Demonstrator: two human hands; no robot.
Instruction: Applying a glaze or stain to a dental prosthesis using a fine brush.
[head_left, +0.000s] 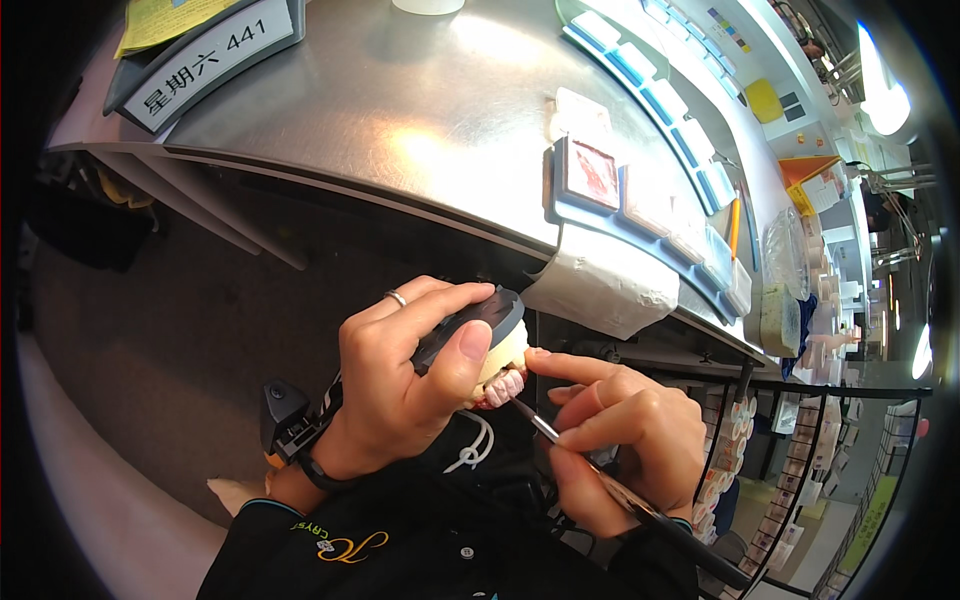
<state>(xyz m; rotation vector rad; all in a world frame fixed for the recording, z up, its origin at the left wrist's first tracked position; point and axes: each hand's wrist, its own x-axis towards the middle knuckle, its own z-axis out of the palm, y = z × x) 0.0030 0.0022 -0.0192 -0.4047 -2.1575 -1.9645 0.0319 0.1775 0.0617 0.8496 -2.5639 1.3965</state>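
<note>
My left hand (395, 375) grips a dental model, a cream plaster cast (510, 350) on a round dark base (478, 322), with the thumb and fingers around the base. A row of pinkish-white teeth (505, 388) shows at the model's lower side, with some red beside it. My right hand (640, 425) is closed on a slim brush (545, 428) with a metal ferrule and a dark handle. Its dark tip meets or nearly meets the teeth. The right index fingertip rests against the model's edge. Both hands are in front of the bench, below its edge.
Beyond my hands runs a metal bench (330, 110). A blue tray with a red-stained block (592, 172) and pale wells sits there, above a hanging white cloth (600, 285). A labelled grey holder (205, 65) stands far left. A black wire rack (790, 480) is at right.
</note>
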